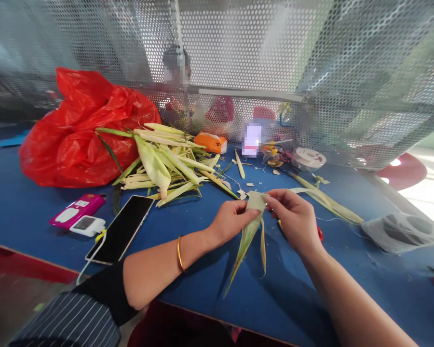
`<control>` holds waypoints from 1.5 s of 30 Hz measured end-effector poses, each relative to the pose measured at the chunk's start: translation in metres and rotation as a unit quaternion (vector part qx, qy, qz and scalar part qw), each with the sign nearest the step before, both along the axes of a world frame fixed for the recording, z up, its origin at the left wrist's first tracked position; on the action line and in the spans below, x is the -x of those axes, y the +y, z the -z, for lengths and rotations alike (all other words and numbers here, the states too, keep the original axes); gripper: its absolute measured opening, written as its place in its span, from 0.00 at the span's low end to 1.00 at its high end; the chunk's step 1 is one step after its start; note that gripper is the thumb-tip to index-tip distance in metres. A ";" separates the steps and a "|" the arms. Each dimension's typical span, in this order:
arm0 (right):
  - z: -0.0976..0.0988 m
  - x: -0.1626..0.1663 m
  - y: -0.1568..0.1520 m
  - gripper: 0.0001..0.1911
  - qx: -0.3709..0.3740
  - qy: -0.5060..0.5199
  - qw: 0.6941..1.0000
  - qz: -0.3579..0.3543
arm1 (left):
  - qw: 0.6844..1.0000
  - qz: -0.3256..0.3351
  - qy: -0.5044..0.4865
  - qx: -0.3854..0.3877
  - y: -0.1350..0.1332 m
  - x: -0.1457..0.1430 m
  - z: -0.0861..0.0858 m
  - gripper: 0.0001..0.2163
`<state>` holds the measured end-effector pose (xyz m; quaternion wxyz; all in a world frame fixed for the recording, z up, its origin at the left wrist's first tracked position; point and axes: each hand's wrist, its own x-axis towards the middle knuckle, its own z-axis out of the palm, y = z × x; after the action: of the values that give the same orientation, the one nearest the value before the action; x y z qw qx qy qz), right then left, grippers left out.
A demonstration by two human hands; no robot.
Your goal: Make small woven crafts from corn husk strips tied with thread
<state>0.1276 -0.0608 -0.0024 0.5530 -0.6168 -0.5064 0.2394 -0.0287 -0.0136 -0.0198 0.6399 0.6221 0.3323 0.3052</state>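
Note:
A pale green corn husk [252, 222] is held above the blue table, its pointed end hanging down toward me. My left hand [228, 220] pinches it between thumb and fingers from the left. At its upper right edge, my right hand [292, 214] is closed with thumb and fingertips together on the husk. A thin strip of husk [263, 248] dangles below the fingers. Partly hidden under my right hand lies something with a red end [320, 233]; its kind does not show. Beyond my left hand is a heap of corn husks [169, 164].
A red plastic bag [90, 130] stands at the left. Nearer lie a phone [122, 230], a white charging device [88, 225] with a cable, and a magenta case [77, 210]. An orange tissue pack [210, 143], tape roll [308, 158] and clear spool [400, 232] sit around. Behind rises a perforated screen [235, 53].

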 end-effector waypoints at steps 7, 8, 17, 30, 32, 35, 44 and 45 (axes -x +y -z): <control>0.003 0.011 -0.003 0.09 0.008 0.014 0.999 -0.027 | 0.999 -0.025 -0.034 0.014 0.001 0.001 -0.009 0.14; 0.003 0.012 -0.004 0.09 0.009 0.006 0.999 -0.039 | 0.999 -0.034 -0.034 0.013 0.003 0.002 -0.010 0.13; 0.005 0.012 -0.002 0.10 0.025 0.000 0.997 -0.070 | 0.999 -0.028 -0.003 -0.029 0.007 0.005 -0.012 0.11; 0.006 0.010 -0.005 0.07 -0.013 -0.139 0.989 -0.054 | 0.997 -0.030 0.021 -0.068 0.011 0.006 -0.007 0.11; 0.007 0.010 -0.005 0.06 -0.025 -0.175 0.983 -0.058 | 0.996 -0.030 0.032 -0.079 0.012 0.006 -0.006 0.12; 0.008 0.010 -0.005 0.05 -0.043 -0.206 0.976 -0.063 | 0.994 -0.032 0.042 -0.100 0.012 0.007 -0.005 0.12; 0.010 0.015 -0.009 0.04 -0.126 -0.256 0.956 -0.071 | 0.996 -0.053 0.004 -0.068 0.012 0.005 -0.006 0.12; 0.011 0.016 -0.009 0.01 -0.120 -0.228 0.964 -0.064 | 0.995 -0.064 0.006 -0.073 0.012 0.005 -0.006 0.12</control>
<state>0.1112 -0.0700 -0.0131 0.4766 -0.5501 -0.6826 0.0649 -0.0335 -0.0017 -0.0139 0.5699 0.6462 0.3525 0.3650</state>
